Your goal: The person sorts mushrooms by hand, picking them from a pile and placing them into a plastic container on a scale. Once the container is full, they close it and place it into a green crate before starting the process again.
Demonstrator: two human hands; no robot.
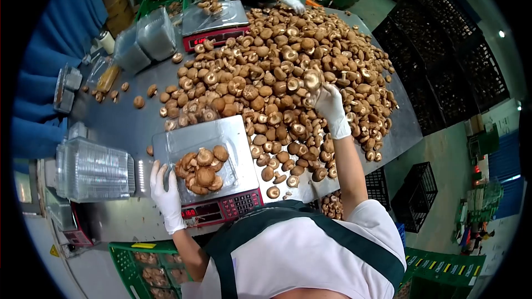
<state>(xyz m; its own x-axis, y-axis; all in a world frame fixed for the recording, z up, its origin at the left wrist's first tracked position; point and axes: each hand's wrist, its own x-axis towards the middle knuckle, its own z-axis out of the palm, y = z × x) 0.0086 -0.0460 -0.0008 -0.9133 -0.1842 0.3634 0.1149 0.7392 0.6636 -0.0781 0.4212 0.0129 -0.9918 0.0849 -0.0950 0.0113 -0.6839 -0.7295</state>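
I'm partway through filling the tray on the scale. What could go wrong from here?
1. The left hand rests against the clear tray on the scale. Any pressure there could skew the weight reading.
2. The right hand lifts one mushroom above the mushroom pile. A loose grip could drop it.
3. A stray mushroom lies near the table edge and could roll off.

My left hand [166, 195] rests against the clear tray [185, 141] on the scale [224, 209]; my right hand [332, 109] holds one mushroom [312, 80] over the pile [277, 50].
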